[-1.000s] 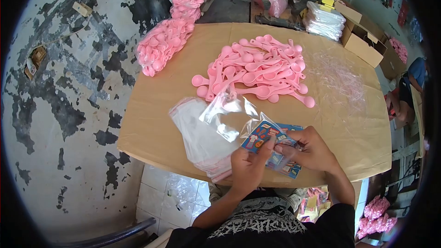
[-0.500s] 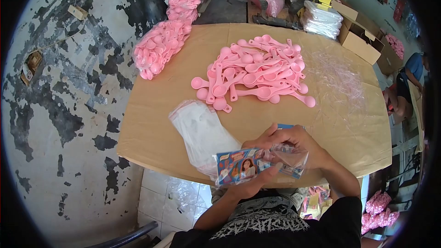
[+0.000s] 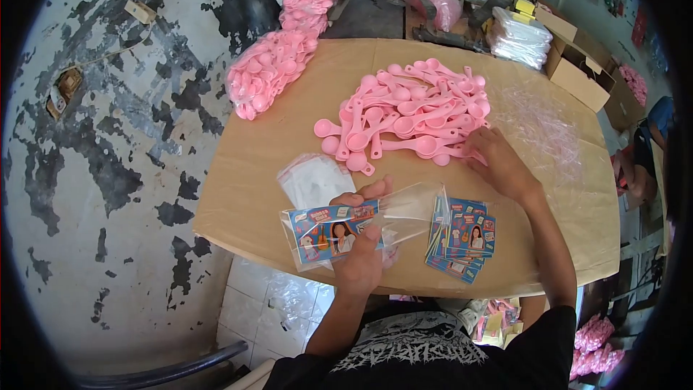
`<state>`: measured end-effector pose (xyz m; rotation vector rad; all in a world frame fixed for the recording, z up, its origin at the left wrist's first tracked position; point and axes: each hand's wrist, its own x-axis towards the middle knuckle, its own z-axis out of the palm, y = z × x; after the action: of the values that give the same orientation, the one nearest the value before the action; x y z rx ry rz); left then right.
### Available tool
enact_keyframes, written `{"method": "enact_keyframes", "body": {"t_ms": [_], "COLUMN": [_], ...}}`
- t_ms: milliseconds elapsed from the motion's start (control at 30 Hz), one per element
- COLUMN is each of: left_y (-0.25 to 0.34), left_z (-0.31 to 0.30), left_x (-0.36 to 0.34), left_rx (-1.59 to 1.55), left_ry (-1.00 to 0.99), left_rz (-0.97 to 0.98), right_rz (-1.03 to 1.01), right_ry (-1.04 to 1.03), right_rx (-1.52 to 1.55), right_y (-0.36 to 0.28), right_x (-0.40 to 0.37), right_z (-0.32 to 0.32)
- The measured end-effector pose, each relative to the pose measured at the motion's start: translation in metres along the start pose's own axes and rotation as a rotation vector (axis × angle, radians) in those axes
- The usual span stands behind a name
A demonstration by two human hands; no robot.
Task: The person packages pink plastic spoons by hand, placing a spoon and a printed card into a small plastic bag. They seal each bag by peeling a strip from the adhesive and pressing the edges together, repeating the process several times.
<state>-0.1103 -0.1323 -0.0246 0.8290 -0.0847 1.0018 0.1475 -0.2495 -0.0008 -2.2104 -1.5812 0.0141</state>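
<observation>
My left hand (image 3: pixel 363 256) is closed on a clear plastic bag (image 3: pixel 415 209) with a blue printed card (image 3: pixel 317 235) inside; the bag's open end points right. At the right edge of the heap of pink measuring spoons (image 3: pixel 404 119), my right hand (image 3: pixel 499 162) touches a spoon, its fingertips closed around the end. A stack of blue printed cards (image 3: pixel 462 235) lies near the table's front edge, right of the bag. White-looking clear bags (image 3: pixel 315 179) lie flat behind my left hand, which partly covers them.
Long bags of pink spoons (image 3: pixel 271 68) lie at the table's back left. Loose plastic strips (image 3: pixel 545 130) are on the right. Behind them stand packed clear bags (image 3: pixel 518 37) and a cardboard box (image 3: pixel 577 76). Another person (image 3: pixel 642 159) is at the far right.
My right hand has left the bag and moved up to the spoons, uncovering the card stack. My left hand has shifted left with the bagged card. The view has turned slightly.
</observation>
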Motion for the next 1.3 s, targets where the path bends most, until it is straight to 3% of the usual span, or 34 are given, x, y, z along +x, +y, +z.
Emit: {"method": "enact_keyframes", "body": {"t_ms": [100,233,300,400,600,733,1033,1233,1300], "left_y": [0.0,-0.003,-0.001,0.002,-0.003,-0.004,-0.016,-0.031,-0.032], "left_z": [0.003,0.008,0.009,0.007,0.006,0.014,0.017,0.029,0.025], "left_x": [0.001,0.001,0.002,0.001,0.004,0.002,-0.004,-0.014,-0.015], "left_rx": [-0.115,-0.136,-0.151,-0.161,-0.21,-0.317,-0.399,-0.696,-0.894], "left_ry": [-0.014,-0.041,-0.038,0.018,0.152,0.181,0.099,0.09,0.018], "left_rz": [-0.021,-0.063,-0.044,0.008,-0.036,-0.111,-0.16,-0.374,-0.453], "right_rz": [-0.086,0.035,0.032,0.223,0.042,-0.026,-0.152,-0.079,-0.225], "right_ry": [0.13,0.043,-0.012,-0.24,-0.004,0.081,-0.016,-0.159,0.295], "right_rx": [-0.01,-0.029,-0.027,0.018,0.354,0.274,0.633,0.436,0.545], "right_y": [-0.005,-0.003,-0.005,-0.032,-0.071,-0.085,-0.099,-0.12,-0.108], "right_x": [-0.004,-0.002,-0.006,-0.022,-0.06,-0.067,-0.055,-0.042,-0.041], "right_z": [0.01,0.022,0.006,-0.049,-0.067,-0.075,-0.059,-0.073,-0.082]}}
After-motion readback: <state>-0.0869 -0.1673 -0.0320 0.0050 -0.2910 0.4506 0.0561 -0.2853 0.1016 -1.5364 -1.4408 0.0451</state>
